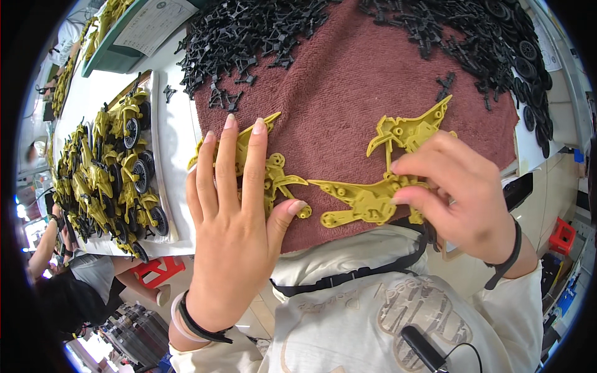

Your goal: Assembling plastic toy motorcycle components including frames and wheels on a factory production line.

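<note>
My left hand (233,233) lies flat with its fingers spread over yellow plastic toy motorcycle body parts, partly covering them. One yellow part (277,177) shows between its forefinger and thumb. The fingers and thumb of my right hand (451,196) close on the right end of a yellow motorcycle body half (367,202), whose hollow, pegged inside faces up. Just beyond it lies another yellow body half (410,132), partly behind my right fingers. All these parts rest on a reddish-brown towel (354,93).
Black plastic frame pieces (249,43) are heaped at the far left of the towel, and more small black parts (460,46) at the far right. Black toy wheels (528,68) line the right edge. Assembled yellow motorcycles (102,174) crowd the left, near a green bin (118,50). A person (81,280) works beyond.
</note>
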Demonstrator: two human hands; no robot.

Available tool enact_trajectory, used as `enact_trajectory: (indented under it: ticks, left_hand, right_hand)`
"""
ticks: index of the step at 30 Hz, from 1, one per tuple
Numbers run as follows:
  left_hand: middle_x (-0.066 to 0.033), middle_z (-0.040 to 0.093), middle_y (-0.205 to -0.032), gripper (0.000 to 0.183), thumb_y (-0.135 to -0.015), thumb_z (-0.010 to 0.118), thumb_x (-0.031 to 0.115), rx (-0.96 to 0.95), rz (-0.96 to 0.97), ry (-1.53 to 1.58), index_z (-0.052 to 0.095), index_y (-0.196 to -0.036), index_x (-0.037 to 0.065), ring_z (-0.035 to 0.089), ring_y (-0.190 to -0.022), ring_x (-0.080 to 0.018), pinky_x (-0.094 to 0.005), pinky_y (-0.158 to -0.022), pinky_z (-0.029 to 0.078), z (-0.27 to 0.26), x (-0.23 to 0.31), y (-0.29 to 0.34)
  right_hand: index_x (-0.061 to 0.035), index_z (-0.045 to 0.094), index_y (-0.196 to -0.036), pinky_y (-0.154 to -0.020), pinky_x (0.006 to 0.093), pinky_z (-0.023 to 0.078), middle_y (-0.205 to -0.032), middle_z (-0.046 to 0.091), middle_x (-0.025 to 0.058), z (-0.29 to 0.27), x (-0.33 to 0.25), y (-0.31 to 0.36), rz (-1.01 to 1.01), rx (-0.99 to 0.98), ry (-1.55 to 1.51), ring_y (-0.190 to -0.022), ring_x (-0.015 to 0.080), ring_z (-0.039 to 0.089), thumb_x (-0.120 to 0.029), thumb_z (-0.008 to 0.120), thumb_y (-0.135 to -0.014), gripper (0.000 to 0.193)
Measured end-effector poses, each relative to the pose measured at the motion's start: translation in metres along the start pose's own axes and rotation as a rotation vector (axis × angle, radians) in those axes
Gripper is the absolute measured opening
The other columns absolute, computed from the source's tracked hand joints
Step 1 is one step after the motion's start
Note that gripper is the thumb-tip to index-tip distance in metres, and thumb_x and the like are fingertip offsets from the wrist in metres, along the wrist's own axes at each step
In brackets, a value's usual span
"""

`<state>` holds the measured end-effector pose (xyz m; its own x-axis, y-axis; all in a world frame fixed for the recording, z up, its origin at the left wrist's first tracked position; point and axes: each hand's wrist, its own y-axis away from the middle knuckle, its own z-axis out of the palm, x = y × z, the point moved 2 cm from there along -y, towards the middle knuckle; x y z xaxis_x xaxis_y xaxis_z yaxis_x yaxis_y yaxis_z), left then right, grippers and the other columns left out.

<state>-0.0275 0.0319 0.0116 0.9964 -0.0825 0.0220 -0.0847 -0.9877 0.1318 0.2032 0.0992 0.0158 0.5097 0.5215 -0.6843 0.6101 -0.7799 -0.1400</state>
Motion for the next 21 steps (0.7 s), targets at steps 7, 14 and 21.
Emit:
enact_trajectory:
  ticks: [7,14,21]
  left_hand:
    - [-0.0157,0.024,-0.158,0.072,-0.095,0.048,0.049,-0.024,-0.042,0.027,0.030,-0.152,0.011,0.019,-0.146,-0.0356,-0.0471,-0.118,0.014,-0.001,-0.008,0.008]
    - [-0.0170,0.020,-0.159,0.077,-0.093,0.045,0.056,-0.014,0.012,0.024,0.029,-0.152,0.011,0.015,-0.148,-0.0363,-0.0475,-0.120,0.010,0.005,-0.010,0.005]
    - [-0.0218,0.017,-0.158,0.071,-0.095,0.047,0.048,-0.010,0.026,0.059,0.029,-0.152,0.008,0.014,-0.147,-0.0400,-0.0498,-0.119,0.011,0.005,-0.004,0.007]
  right_hand:
    - [-0.0044,0.066,-0.105,-0.067,0.0325,0.047,-0.096,0.057,0.0102,-0.012,-0.002,-0.013,0.014,0.037,0.142,-0.077,0.0234,0.057,-0.004,0.075,-0.071,0.036]
    - [-0.0045,0.061,-0.113,-0.087,0.0370,0.044,-0.102,0.057,0.0102,-0.027,0.017,-0.027,-0.045,-0.129,0.340,-0.098,0.0294,0.053,-0.002,0.072,-0.064,0.050]
    - [-0.0043,0.060,-0.113,-0.086,0.0381,0.042,-0.104,0.057,0.0106,-0.015,0.002,-0.061,-0.303,-0.163,0.366,-0.096,0.0291,0.052,-0.019,0.077,-0.067,0.052]
